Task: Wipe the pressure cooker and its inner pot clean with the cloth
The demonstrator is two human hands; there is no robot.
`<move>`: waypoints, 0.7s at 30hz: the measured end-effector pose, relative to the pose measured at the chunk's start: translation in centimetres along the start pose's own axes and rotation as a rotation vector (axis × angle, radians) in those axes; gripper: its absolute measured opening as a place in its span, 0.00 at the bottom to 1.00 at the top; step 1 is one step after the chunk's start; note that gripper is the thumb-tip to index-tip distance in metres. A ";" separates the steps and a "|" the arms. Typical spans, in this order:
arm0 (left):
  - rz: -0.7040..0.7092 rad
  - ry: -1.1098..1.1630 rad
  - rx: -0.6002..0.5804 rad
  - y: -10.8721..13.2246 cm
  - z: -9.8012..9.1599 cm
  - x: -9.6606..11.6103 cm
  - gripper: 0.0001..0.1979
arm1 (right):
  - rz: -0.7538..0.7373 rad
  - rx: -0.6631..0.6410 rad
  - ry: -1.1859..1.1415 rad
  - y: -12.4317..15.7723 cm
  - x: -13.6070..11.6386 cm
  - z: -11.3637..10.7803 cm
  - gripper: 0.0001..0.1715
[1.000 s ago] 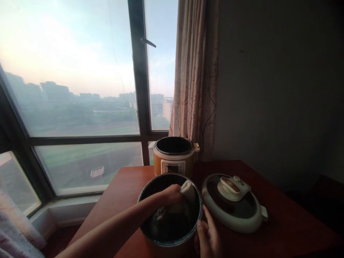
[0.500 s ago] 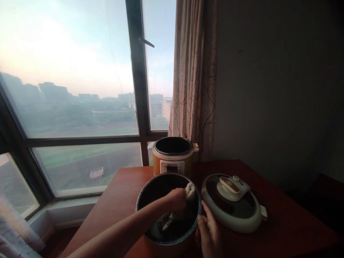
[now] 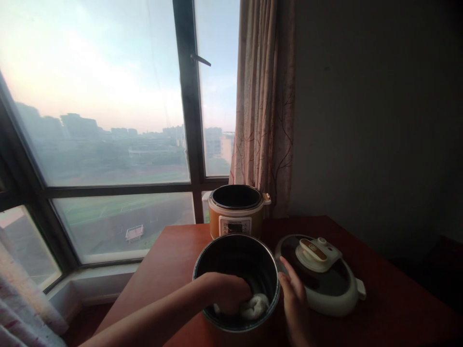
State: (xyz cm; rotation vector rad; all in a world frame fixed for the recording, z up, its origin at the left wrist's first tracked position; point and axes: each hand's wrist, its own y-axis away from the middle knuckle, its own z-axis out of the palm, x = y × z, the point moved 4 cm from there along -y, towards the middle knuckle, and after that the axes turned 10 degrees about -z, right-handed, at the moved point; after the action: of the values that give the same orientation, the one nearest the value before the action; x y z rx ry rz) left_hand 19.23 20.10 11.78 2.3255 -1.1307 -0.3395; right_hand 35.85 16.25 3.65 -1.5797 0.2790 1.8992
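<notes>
A dark, deep inner pot [image 3: 238, 241] stands at the front of the red-brown table. My left hand [image 3: 229, 291] is down inside it, closed on a whitish cloth [image 3: 254, 307] that lies against the lower right inner wall. The fingertips are hidden by the hand and the cloth. At the pot's right rim is my right hand [image 3: 293, 294], its thumb and fingers around the outer edge.
Behind the pot sits an orange and cream cooker body [image 3: 237, 217] with its top uncovered. A cream lid with a dark centre [image 3: 325, 279] lies on the table [image 3: 383, 294] at right. Window [image 3: 115, 188] and curtain [image 3: 264, 106] stand behind.
My left hand and the cloth have moved from the pot's upper right wall down toward its near side. The whole view has shifted slightly, and my right hand remains at the rim.
</notes>
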 end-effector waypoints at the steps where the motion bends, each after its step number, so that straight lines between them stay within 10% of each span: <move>1: -0.011 -0.026 -0.019 0.0 -0.1 0.3 0.11 | -0.004 0.004 -0.001 -0.1 0.2 0.0 0.39; 8: -0.130 0.200 0.077 -2.0 0.2 1.4 0.16 | 0.038 -0.008 -0.027 -0.6 1.7 -0.1 0.38; 14: -0.307 0.918 0.243 -4.9 0.5 -1.3 0.10 | 0.024 -0.054 -0.071 -0.7 1.1 -0.1 0.34; 21: -0.330 1.055 0.361 -6.2 0.0 -3.3 0.17 | 0.023 -0.102 -0.092 0.5 -0.2 0.5 0.33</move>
State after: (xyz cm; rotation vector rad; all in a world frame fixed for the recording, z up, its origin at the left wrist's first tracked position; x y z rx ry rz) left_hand 21.26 25.90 8.29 2.4117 -0.2852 0.9573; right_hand 35.18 16.04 3.81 -1.5545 0.1638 2.0258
